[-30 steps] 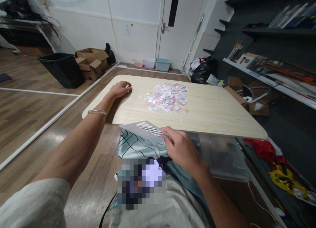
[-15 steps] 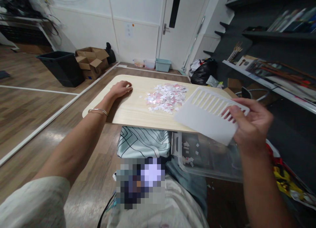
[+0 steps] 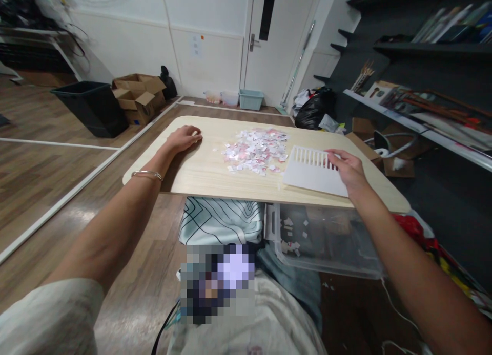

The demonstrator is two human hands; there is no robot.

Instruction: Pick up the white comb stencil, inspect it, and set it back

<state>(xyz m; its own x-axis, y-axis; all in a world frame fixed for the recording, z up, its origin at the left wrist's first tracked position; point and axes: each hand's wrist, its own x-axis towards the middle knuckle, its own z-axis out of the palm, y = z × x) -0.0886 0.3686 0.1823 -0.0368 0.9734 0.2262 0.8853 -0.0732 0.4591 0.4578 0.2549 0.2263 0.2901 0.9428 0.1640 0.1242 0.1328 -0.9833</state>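
On table (image 3: 215, 175): R hand (image 3: 348, 168) flat atop slotted board (image 3: 313, 171).

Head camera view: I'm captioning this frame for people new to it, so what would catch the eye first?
The heap of small pink and white paper scraps in the middle of the pale wooden table stands out first. Just right of it, the right hand presses on a white slotted plastic panel lying flat, while the left hand rests on the table's far left side. A clear plastic bin sits below the table's near edge.
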